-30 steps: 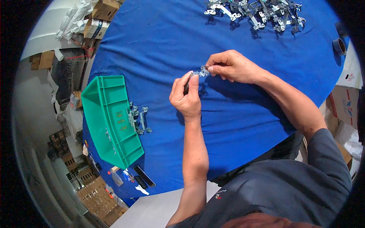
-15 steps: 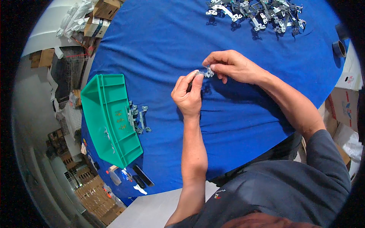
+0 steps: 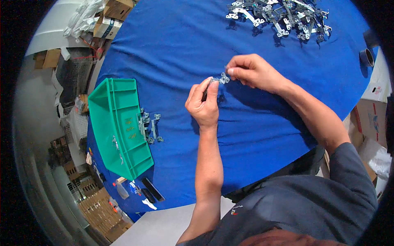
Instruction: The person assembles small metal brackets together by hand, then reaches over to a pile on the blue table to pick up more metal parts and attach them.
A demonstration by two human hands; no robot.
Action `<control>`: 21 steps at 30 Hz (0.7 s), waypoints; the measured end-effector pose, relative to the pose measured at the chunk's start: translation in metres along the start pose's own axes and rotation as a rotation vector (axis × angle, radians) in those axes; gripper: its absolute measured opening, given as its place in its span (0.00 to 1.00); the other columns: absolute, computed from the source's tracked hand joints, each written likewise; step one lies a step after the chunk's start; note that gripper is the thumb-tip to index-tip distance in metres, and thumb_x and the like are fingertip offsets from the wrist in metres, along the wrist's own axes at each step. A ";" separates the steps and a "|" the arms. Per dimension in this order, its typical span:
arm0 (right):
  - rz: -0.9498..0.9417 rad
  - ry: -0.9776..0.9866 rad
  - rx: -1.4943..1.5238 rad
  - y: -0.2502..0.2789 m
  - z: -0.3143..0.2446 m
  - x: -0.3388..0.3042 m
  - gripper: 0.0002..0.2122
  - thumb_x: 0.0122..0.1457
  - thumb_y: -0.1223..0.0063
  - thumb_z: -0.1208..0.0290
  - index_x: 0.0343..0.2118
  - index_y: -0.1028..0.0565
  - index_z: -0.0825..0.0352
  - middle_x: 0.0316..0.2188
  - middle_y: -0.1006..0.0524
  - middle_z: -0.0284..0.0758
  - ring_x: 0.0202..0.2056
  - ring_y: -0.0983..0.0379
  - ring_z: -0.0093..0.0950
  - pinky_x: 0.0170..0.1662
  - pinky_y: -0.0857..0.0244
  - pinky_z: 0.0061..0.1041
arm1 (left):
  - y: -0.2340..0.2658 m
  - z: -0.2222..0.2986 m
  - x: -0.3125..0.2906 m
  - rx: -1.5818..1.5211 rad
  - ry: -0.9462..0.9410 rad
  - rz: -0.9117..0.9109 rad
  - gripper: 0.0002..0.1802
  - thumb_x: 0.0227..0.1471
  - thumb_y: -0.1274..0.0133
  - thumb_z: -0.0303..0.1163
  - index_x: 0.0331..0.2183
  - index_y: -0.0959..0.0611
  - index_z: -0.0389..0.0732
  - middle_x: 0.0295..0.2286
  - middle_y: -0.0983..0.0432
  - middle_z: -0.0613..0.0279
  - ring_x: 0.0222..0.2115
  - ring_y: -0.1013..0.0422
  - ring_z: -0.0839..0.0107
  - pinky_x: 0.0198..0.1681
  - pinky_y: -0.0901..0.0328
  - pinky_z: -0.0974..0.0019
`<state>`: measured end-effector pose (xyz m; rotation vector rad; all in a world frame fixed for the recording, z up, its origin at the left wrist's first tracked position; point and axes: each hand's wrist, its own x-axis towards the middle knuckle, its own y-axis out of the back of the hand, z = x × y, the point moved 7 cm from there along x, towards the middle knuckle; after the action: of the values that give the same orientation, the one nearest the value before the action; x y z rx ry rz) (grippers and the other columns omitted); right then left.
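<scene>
Over the middle of the blue cloth, my left hand [image 3: 204,102] pinches a small silvery metal bracket [image 3: 224,78] between thumb and forefinger. The bracket's end with holes sticks out to the right of the fingertips; the rest is hidden in the hand. Just beyond that end, my right hand [image 3: 255,73] is closed in a pinch, thumb against forefinger. Whatever it pinches is too small to make out. A small gap separates its fingertips from the bracket.
A green plastic bin [image 3: 133,127] stands at left with a few small parts inside. Several metal brackets [image 3: 151,127] lie against its right side. A heap of similar brackets [image 3: 287,20] covers the far right. Dark tape rolls [image 3: 366,57] sit at the right edge; a black phone-like slab [image 3: 153,189] lies near left.
My right hand has drawn slightly right, away from the bracket, and its lower fingers have curled in. My left hand keeps its hold in about the same place.
</scene>
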<state>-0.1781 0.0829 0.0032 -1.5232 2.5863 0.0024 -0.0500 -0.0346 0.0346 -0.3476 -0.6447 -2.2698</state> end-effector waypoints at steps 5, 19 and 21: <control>-0.053 0.072 -0.095 -0.008 0.001 0.004 0.09 0.65 0.49 0.68 0.37 0.23 0.69 0.23 0.26 0.26 0.23 0.33 0.14 0.25 0.38 0.18 | 0.005 -0.008 0.000 -0.030 0.011 0.038 0.08 0.49 0.35 0.25 0.34 0.14 0.34 0.22 0.25 0.66 0.21 0.34 0.81 0.24 0.41 0.75; -0.069 -0.034 -0.177 -0.005 0.001 0.000 0.08 0.64 0.49 0.70 0.36 0.24 0.70 0.21 0.26 0.28 0.22 0.32 0.16 0.26 0.35 0.20 | 0.001 -0.006 0.000 -0.083 0.042 0.026 0.08 0.49 0.35 0.26 0.33 0.14 0.34 0.22 0.25 0.66 0.21 0.34 0.81 0.24 0.40 0.75; -0.082 -0.027 -0.165 -0.008 0.003 0.004 0.08 0.64 0.50 0.70 0.38 0.24 0.70 0.22 0.26 0.28 0.23 0.31 0.16 0.27 0.34 0.19 | 0.005 -0.008 0.002 -0.071 0.053 0.038 0.08 0.49 0.35 0.26 0.33 0.14 0.34 0.21 0.25 0.65 0.21 0.33 0.80 0.24 0.39 0.74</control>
<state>-0.1726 0.0759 0.0008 -1.6698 2.5571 0.2311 -0.0485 -0.0429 0.0308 -0.3302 -0.5270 -2.2615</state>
